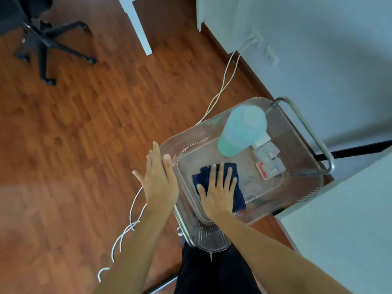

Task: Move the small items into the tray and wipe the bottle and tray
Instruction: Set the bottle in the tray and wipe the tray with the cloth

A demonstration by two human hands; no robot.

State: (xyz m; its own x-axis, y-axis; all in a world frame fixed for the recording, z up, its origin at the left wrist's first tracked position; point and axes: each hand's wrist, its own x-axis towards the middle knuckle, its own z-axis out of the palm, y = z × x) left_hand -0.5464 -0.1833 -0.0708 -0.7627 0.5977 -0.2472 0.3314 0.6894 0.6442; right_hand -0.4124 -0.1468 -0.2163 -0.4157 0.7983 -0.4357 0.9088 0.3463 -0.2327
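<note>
A clear plastic tray (265, 192) sits on a ribbed transparent cart top (301, 194). My right hand (218, 187) lies flat inside the tray, fingers spread, pressing a dark blue cloth (238, 198) against the tray floor. My left hand (159, 179) braces the tray's left side, with its thumb hooked over the rim and its fingers straight outside. A pale teal bottle (241, 130) stands in the tray's far corner. Several small flat items (269, 164), one with a red edge, lie at the tray's right side next to the bottle.
The cart has a metal handle (307, 132) on its far right. White cables (224, 81) run across the wooden floor to a wall socket. A white surface (350, 209) lies at the right. A black office chair (42, 39) and a white table leg (140, 24) stand far left.
</note>
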